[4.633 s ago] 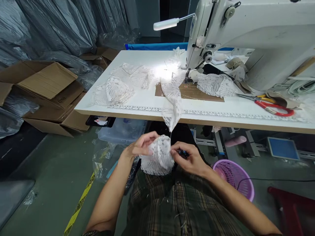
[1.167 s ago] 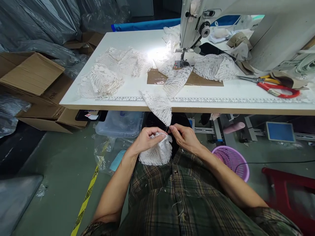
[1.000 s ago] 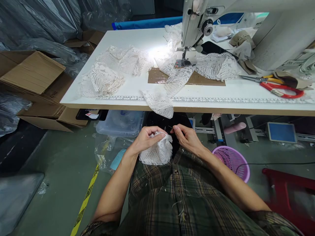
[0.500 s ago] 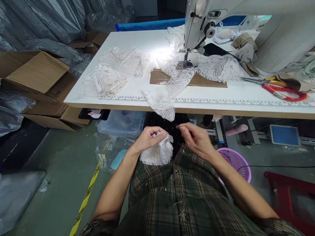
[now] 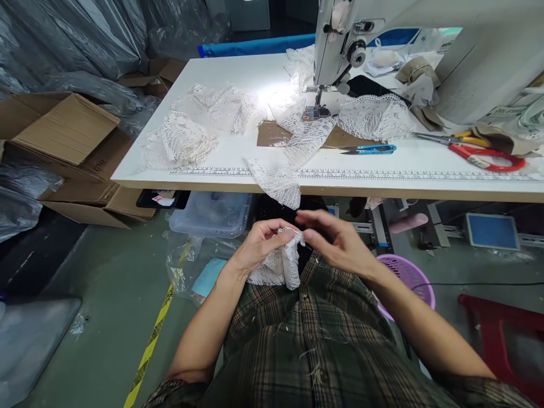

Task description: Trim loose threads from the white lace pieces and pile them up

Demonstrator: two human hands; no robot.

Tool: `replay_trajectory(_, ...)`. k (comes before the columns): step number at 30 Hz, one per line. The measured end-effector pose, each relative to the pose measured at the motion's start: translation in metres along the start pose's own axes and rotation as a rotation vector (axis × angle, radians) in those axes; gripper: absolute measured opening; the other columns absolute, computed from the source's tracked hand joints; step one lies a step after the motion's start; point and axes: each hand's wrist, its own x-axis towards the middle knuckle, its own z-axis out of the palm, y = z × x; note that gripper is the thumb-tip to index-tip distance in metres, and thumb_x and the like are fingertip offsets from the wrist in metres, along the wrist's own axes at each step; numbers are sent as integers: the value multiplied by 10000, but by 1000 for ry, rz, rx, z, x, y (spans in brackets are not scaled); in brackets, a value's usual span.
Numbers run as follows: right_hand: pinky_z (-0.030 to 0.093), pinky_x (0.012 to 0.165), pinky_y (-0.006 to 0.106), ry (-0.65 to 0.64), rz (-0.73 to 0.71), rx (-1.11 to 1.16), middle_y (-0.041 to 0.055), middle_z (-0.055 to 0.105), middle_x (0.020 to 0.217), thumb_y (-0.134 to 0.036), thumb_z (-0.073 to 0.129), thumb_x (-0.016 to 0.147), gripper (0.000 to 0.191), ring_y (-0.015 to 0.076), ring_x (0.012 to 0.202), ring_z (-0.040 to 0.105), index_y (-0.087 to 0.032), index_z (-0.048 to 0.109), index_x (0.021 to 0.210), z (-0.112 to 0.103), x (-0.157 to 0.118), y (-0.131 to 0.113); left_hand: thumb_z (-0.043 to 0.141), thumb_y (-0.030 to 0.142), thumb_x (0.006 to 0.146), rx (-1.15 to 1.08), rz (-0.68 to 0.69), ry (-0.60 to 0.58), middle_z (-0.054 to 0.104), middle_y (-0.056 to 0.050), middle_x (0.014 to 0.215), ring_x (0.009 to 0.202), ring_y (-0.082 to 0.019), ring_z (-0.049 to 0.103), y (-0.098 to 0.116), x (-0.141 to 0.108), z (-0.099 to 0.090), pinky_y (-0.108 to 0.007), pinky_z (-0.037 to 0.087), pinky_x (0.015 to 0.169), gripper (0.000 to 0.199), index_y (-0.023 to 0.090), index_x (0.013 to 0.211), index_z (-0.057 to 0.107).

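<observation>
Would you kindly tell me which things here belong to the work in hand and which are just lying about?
Likely in the work: lace piece in the left hand, with the right hand close by; lace strip; blue snips; sewing machine.

Seemingly just lying about: cardboard boxes; purple basket; red stool.

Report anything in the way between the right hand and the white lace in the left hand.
Nothing visible is in the way: the right hand is right at the edge of the white lace, which the left hand pinches. The blue thread snips lie on the table, off that path.
</observation>
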Motion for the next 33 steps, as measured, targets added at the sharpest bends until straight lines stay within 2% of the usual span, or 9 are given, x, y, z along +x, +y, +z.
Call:
replay_trajectory(1, 539, 717, 326, -68, 113, 156, 76, 704, 929, -429, 618, 876, 354, 182, 818, 643, -197, 671, 1138, 11, -6, 5, 718, 473, 776, -14, -4, 20, 683, -38, 751, 633, -127, 588, -5, 0, -2, -228, 442, 605, 357, 136, 892, 718)
replay_trajectory(3, 520, 637, 287, -71, 322, 364, 64, 710, 846, -467, 644, 844, 353, 161, 721, 634, -170, 711, 1021, 21, -12, 17, 617, 541, 840, 11, 6, 74, 693, -53, 850, 729, -153, 618, -14, 0, -8, -246, 466, 666, 423, 151, 981, 702)
replay_trajectory(5, 493, 602, 263, -3, 451, 469, 46, 702, 796, -460, 694, 801, 322, 138, 661, 607, -163, 721, 921, 17, -13, 26, 501, 584, 895, 126, 24, 119, 694, -76, 981, 875, -192, 634, -23, -1, -19, -282, 482, 764, 491, 164, 1085, 671)
replay_trajectory(7, 450, 556, 234, 66, 493, 499, 16, 673, 740, -436, 728, 775, 285, 108, 601, 557, -169, 712, 873, 4, -11, 31, 467, 572, 915, 316, 18, 125, 679, -93, 1080, 1011, -228, 616, -28, -4, -30, -323, 474, 862, 499, 170, 1156, 639)
replay_trajectory(12, 348, 482, 207, 200, 443, 436, -28, 562, 644, -442, 720, 781, 274, 78, 528, 443, -181, 658, 835, -11, -2, 41, 630, 349, 841, 718, -8, 105, 666, -91, 1093, 1015, -235, 618, -28, -14, -49, -352, 476, 876, 389, 169, 1185, 600)
replay_trajectory(17, 430, 603, 247, 312, 276, 279, 1, 592, 778, -362, 662, 827, 226, 116, 645, 535, -204, 561, 953, 27, 9, 62, 620, 229, 827, 678, 7, -28, 685, -58, 973, 870, -177, 632, -18, -19, -50, -284, 494, 744, 299, 168, 1120, 614)
replay_trajectory(20, 439, 677, 267, 191, 134, 156, 12, 603, 828, -240, 568, 870, 75, 139, 733, 566, -211, 577, 938, 52, 9, 64, 647, 236, 823, 553, 34, -43, 678, -37, 882, 735, -135, 606, -11, -20, -43, -249, 481, 654, 301, 159, 1113, 616)
replay_trajectory(25, 454, 721, 284, -133, 67, 286, 36, 653, 894, -185, 457, 903, 201, 162, 817, 596, -200, 657, 900, 65, -4, 49, 695, 263, 807, 485, 93, 25, 679, -30, 843, 687, -117, 586, -5, -23, -32, -233, 471, 616, 244, 159, 1026, 668)
replay_trajectory(33, 449, 708, 288, -168, 90, 404, 44, 648, 889, -312, 618, 892, 140, 157, 794, 575, -185, 647, 944, 57, -13, 31, 733, 290, 786, 450, 108, 118, 677, -26, 783, 691, -129, 613, -3, -28, -32, -230, 495, 609, 179, 156, 893, 683)
